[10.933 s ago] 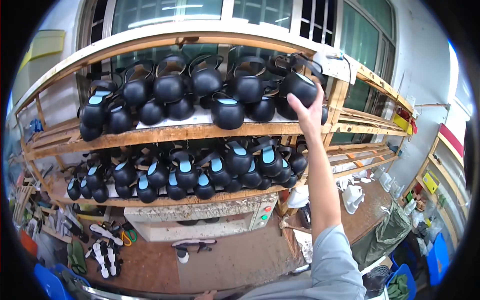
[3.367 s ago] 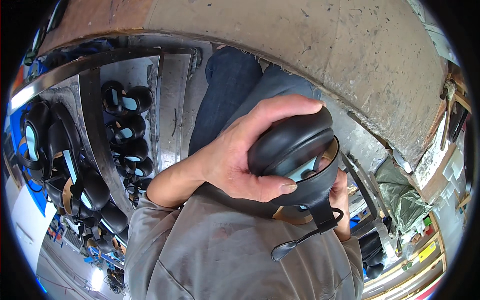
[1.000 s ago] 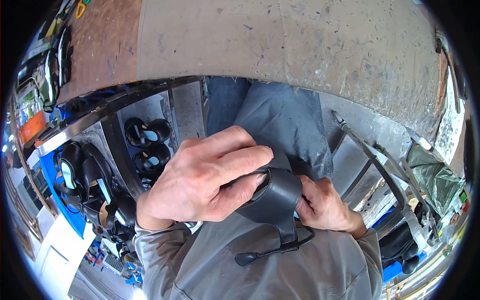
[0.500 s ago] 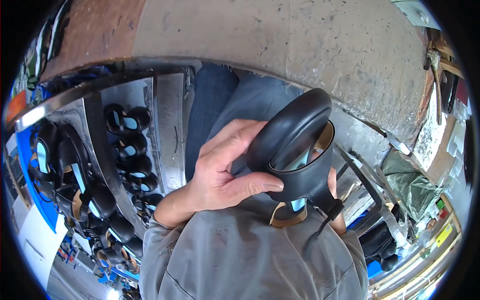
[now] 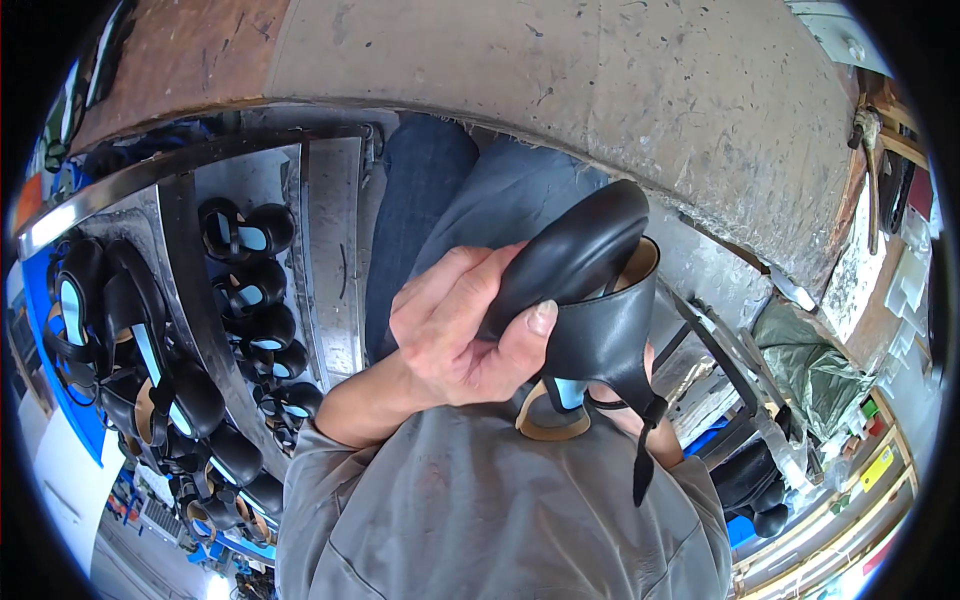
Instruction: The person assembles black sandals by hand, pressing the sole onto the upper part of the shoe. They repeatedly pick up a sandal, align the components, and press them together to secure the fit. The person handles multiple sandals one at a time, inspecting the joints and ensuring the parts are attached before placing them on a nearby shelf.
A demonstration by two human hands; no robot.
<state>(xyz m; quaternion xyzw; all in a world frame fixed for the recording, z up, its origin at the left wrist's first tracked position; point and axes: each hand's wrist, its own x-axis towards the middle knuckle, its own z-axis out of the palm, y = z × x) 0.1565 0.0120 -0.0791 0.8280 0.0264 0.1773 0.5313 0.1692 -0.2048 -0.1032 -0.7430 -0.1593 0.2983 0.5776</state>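
A black leather sandal (image 5: 605, 325) is held up in front of my chest, its thick padded part tilted toward the upper right. My left hand (image 5: 465, 325) closes round its left side, with the thumb pressed where the padded part meets the wide upper band. Behind the sandal, my right hand (image 5: 640, 405) is mostly hidden; only some of it shows under the band, and its fingers cannot be made out. A thin ankle strap (image 5: 645, 480) dangles at the lower right. Below the band a tan-lined loop (image 5: 553, 425) and a light blue patch are visible.
Ahead stretches a worn, stained work table (image 5: 700, 90). Metal-framed racks (image 5: 180, 250) on the left carry several black sandals (image 5: 195, 398) with light blue insoles. To the right are a dark metal frame (image 5: 725, 350), a green plastic sheet (image 5: 810, 350) and a hammer (image 5: 868, 150).
The sandal has turned, so the gap between padded part and band has nearly vanished from sight. My left thumb has moved up onto the band's edge. The ankle strap hangs lower.
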